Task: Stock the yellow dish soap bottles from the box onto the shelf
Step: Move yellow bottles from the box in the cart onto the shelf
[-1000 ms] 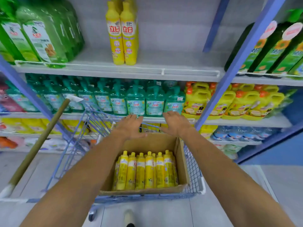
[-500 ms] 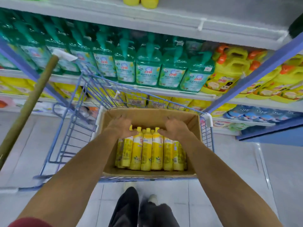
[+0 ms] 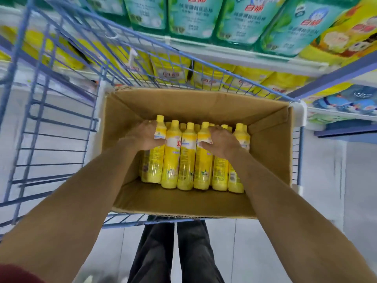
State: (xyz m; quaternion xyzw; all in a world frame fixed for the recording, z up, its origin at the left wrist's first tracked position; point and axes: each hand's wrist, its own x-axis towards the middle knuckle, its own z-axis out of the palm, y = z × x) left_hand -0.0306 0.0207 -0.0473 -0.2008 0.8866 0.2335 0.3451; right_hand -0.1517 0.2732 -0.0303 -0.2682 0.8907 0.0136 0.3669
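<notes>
An open cardboard box (image 3: 183, 203) sits in a blue wire cart (image 3: 51, 111). Inside it lie several yellow dish soap bottles (image 3: 186, 160) side by side, caps pointing toward the shelves. My left hand (image 3: 143, 136) grips the leftmost upper bottle (image 3: 159, 130) near its neck, thumb across its front. My right hand (image 3: 221, 140) curls around a yellow bottle (image 3: 204, 156) right of the middle, thumb on its front. Both arms reach down into the box.
Shelves (image 3: 234, 56) behind the cart hold teal refill bottles (image 3: 191, 15), yellow refill pouches (image 3: 212, 76) below them and a yellow jug (image 3: 344, 35) at the right. My dark trouser legs (image 3: 173, 252) stand on the pale tiled floor under the cart's near edge.
The view has tilted down from the shelves to the box. Both hands went from the box's far rim down onto the bottles and now grip one each.
</notes>
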